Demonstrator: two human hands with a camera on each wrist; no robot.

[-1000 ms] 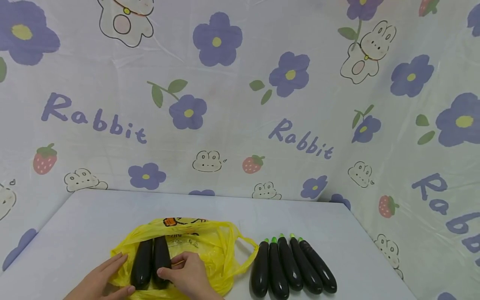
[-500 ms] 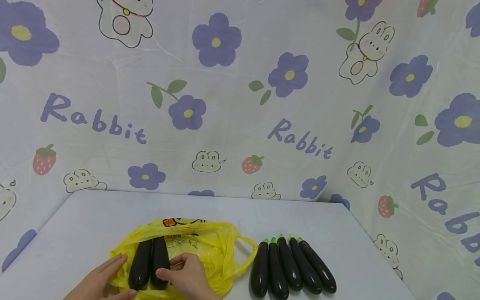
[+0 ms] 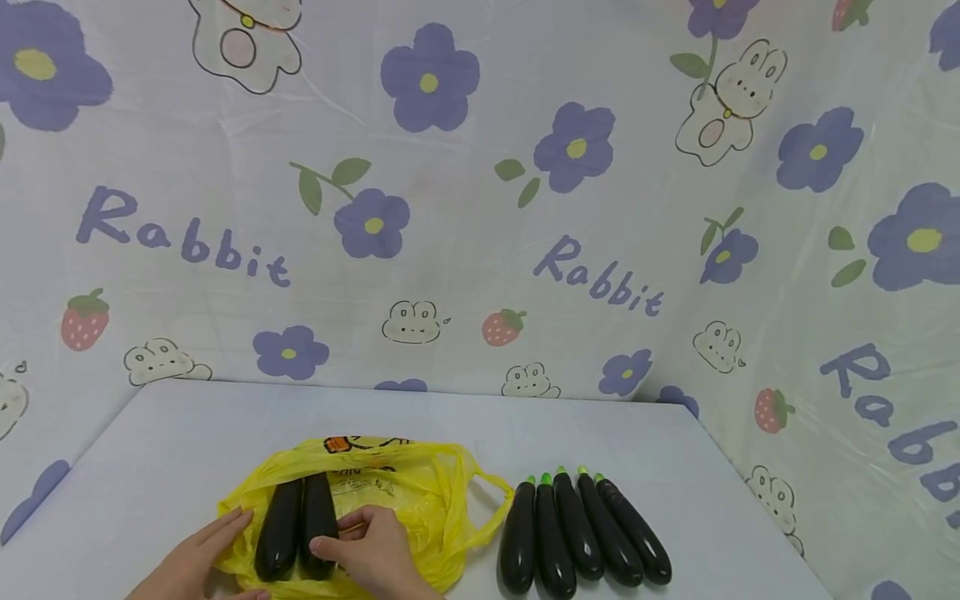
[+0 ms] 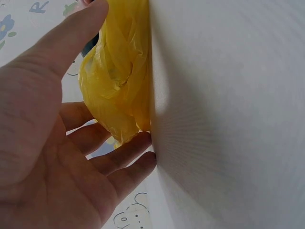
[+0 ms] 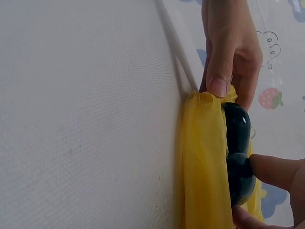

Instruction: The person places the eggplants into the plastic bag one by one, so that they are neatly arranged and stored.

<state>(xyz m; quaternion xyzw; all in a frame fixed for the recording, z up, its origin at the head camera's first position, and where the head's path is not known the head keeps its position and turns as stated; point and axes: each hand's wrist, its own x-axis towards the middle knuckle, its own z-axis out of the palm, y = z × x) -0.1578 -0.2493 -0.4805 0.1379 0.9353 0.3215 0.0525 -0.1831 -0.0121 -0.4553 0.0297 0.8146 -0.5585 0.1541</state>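
Dim wrist views, glints on dark eggplants (image 5: 237, 131), soft shadow across tabletop (image 4: 233, 95).

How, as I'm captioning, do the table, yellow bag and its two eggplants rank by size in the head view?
1. Table
2. Yellow bag
3. Left eggplant and right eggplant: they look alike, both partly covered, so unranked.

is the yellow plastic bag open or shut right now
Open: in the head view, the yellow plastic bag gapes, its upper edge arching over the far ends of two eggplants.
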